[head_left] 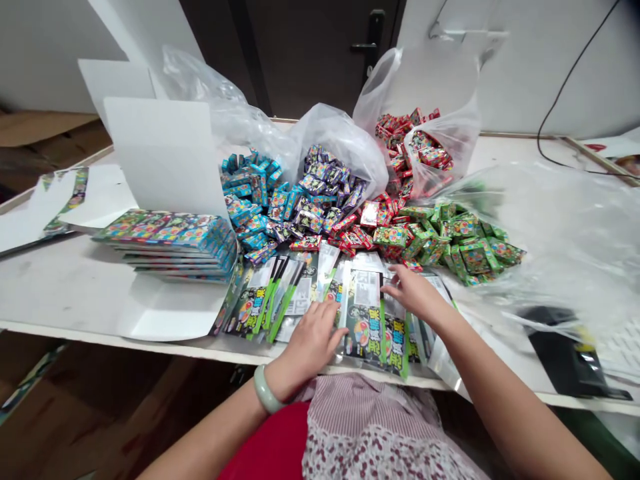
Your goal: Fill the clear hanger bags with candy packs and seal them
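Head view shows my two hands at the front of the white surface (75, 280). A row of shiny packets (365, 320) lies there, flat and leaning over each other. They have green strips, dark parts, and bright round pictures on them. Some show their pale backs.

My left hand (313, 347) is open and lies on the packets with the fingers spread. It is not gripping anything. A green bangle (265, 392) sits on that wrist. My right hand (413, 293) is open too, and its fingers (393, 275) rest on the packets farther along.

Just past the packets are heaps of small boxes in blue (245, 200), purple (320, 193), red (413, 150), and green (465, 240). A stack of flat boxes (170, 243) sits to the left.

My hands hide parts of the packets. The small words on them are too tiny to read. My arms run off the bottom of the view.
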A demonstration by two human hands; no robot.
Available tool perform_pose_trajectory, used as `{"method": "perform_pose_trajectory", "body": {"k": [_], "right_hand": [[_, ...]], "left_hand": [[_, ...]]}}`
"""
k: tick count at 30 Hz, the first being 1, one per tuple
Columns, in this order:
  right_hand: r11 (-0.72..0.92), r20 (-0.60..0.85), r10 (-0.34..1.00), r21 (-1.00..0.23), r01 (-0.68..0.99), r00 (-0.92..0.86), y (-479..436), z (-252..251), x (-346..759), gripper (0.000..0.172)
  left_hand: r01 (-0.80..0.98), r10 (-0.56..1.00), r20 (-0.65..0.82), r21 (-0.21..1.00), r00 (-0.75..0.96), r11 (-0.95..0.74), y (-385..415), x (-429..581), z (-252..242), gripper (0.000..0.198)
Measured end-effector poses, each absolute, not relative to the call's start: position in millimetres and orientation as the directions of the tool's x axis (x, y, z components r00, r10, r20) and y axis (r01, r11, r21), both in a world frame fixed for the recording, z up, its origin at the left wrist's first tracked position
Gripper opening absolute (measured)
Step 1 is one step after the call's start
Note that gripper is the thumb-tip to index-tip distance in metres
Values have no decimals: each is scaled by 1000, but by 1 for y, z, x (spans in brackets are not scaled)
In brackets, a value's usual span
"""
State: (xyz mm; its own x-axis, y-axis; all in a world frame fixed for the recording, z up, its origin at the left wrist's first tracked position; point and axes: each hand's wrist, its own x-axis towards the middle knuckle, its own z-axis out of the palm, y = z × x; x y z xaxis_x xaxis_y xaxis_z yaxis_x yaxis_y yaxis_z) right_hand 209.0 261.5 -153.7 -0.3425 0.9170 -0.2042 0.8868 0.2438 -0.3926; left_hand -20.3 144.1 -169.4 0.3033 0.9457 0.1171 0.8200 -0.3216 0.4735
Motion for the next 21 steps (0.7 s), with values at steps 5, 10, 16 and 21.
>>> {"method": "perform_pose_trajectory", "body": {"k": [5, 10, 16, 21], "right_hand": [[203, -166, 922, -561, 803, -349, 229, -166, 207, 56], [-148, -253, 956, -848, 510, -144, 224, -181, 200, 53], [-261, -293, 924, -953, 154, -245, 214, -163, 206, 31], [-49, -138, 958, -943, 328, -251, 202, -135, 208, 23]], "left_hand": [[811, 920, -4, 474, 392, -343, 148, -13, -164, 27], [765, 912, -11, 548, 410, -337, 151, -14, -165, 27], [372, 996, 4, 927, 91, -37, 167, -14, -166, 52], [170, 1000, 0, 985, 25, -5, 183, -7, -143, 23]]}}
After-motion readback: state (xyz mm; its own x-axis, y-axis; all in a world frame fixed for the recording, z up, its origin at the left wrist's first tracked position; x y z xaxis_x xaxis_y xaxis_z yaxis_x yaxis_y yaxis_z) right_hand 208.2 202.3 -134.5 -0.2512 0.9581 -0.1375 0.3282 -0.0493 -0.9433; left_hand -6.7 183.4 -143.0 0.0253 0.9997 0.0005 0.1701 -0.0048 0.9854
